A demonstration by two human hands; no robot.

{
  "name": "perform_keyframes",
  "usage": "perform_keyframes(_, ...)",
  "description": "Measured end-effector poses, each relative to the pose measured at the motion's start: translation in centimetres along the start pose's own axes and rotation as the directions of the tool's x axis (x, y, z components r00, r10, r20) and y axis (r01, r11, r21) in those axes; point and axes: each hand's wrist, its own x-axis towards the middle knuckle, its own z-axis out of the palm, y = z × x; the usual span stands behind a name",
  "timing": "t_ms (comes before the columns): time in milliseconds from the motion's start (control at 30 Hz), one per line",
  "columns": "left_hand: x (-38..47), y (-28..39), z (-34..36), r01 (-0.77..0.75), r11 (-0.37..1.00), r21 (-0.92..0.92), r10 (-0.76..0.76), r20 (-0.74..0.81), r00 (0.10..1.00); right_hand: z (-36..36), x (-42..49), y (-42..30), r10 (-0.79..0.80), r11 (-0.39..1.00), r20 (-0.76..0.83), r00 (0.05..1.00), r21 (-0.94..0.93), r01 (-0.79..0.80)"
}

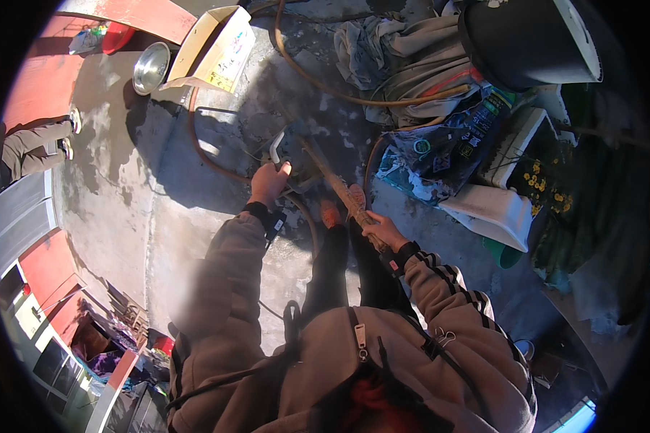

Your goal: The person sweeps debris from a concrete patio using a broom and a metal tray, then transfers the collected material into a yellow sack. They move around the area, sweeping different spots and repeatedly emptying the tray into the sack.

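My left hand (270, 183) is closed around a metal-framed tool (276, 147). Its bent pale part rises past my thumb, and a dark curved bar shows below the fist. The shade hides its exact kind. A long wooden pole (330, 176) with a rough surface runs slantwise in front of me, and my right hand (385, 230) grips it near its lower end. The pole's far end lies in shadow to the right of the tool, where I cannot tell whether they touch. Below the pole are my orange shoes (330, 214), on the concrete ground (287, 276).
A brown hose (200, 143) curls over the ground. Ahead stand an open cardboard box (216, 51) and a metal basin (151, 69). To the right are a black bucket (525, 46), crumpled cloth (406, 51), a printed plastic bag (439, 151) and white foam boxes (493, 214). Another person's legs (38, 143) show at left.
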Motion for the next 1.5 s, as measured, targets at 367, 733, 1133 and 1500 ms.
perform_keyframes(367,-2.3,-2.6,-1.4,0.067,0.991,-0.117,-0.046,0.176,0.983,-7.3,-10.8,-0.7,0.014,0.997,-0.102,0.995,-0.068,-0.021)
perform_keyframes(733,-6.2,-9.0,-4.8,0.117,0.845,-0.521,-0.124,0.022,0.992,-8.5,-14.7,-0.1,-0.047,0.998,-0.241,0.969,0.020,0.054)
perform_keyframes(1133,-1.3,-4.3,-8.1,0.267,0.805,-0.531,-0.290,0.041,0.956,-9.1,-8.1,-11.4,-0.093,0.981,-0.161,0.983,0.155,0.118)
perform_keyframes(1500,7.2,5.2,-13.5,0.108,0.914,-0.390,-0.117,-0.001,0.993,-12.7,6.8,-25.3,-0.300,0.954,-0.137,0.944,-0.049,0.296)
